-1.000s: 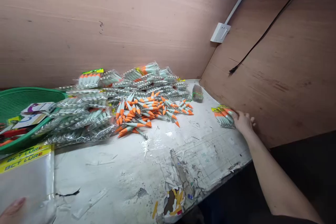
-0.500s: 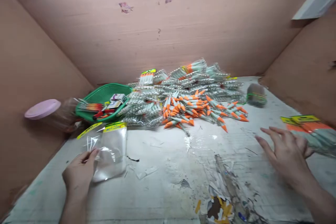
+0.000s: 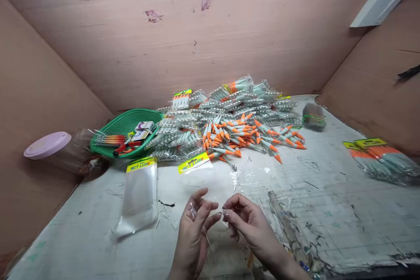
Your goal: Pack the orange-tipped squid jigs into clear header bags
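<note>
A clear plastic bag with a yellow "BCT LURE" header (image 3: 194, 164) is held in front of me at the middle of the table, header end pointing away. My left hand (image 3: 196, 225) is closed on the bag's left side near its lower end. Opposite it, my right hand (image 3: 247, 223) pinches the bag's near edge between thumb and fingers. The film is so clear that its outline between the hands is hard to follow. A stack of similar clear bags (image 3: 139, 197) lies flat to the left. Beyond my hands is a heap of loose orange-and-pale lures (image 3: 229, 133).
Packed lures (image 3: 256, 103) are piled against the back wall. At left stand a green basket (image 3: 108, 129) and a clear jar with a pink lid (image 3: 47, 145). Filled packs (image 3: 380, 162) lie at right, near a clear container (image 3: 313, 116). The tabletop (image 3: 278, 245) is torn near me.
My left hand has brought one bag from the stack to the middle. My right hand has left the filled packs at right and now meets it at the bag's edge.
</note>
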Tool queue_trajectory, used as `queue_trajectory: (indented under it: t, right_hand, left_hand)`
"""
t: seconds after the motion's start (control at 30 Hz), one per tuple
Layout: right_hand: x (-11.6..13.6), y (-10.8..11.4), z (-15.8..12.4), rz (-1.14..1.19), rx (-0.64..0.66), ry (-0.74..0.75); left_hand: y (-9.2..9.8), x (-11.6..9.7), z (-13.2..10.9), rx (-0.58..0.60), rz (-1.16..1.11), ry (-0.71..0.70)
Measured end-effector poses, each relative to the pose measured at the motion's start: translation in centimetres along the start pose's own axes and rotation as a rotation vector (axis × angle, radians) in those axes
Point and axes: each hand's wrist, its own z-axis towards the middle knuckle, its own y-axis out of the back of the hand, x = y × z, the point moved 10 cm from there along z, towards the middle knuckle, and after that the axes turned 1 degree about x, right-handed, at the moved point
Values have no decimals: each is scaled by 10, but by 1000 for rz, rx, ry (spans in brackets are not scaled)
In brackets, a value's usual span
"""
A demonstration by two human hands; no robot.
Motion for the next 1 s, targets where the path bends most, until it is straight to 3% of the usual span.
queue_trajectory:
  t: [0.1, 0.13, 0.2, 0.27, 0.37, 0.43, 0.57, 0.7, 0.9, 1.0]
  right_hand:
    - [30, 16, 21, -386, 143, 126]
    - [48, 28, 32, -586, 98, 244]
    - [83, 53, 54, -1056, -164, 472]
    - [92, 63, 83, -1249, -278, 530]
    - [87, 60, 116, -1349, -263, 540]
    - [83, 61, 118, -1402, -240, 558]
    - [83, 86, 90, -1458, -209, 581]
    - [86, 108, 63, -1474, -189, 582]
    - [81, 85, 62, -1508, -111, 591]
    - [88, 84, 60, -1521, -114, 587]
  left_hand:
    - [8, 3, 7, -39, -44, 58]
    - [15, -2, 9, -82, -69, 41]
    - [23, -10, 12, -140, -114, 3]
    - [24, -11, 11, -144, -136, 0]
    - [23, -5, 7, -125, -132, 40]
    - [27, -3, 5, -132, -119, 63]
    - [39, -5, 5, -167, -70, 81]
    - [36, -2, 9, -157, -35, 113]
    - [22, 6, 11, -122, -21, 142]
    - [24, 5, 9, -122, -14, 139]
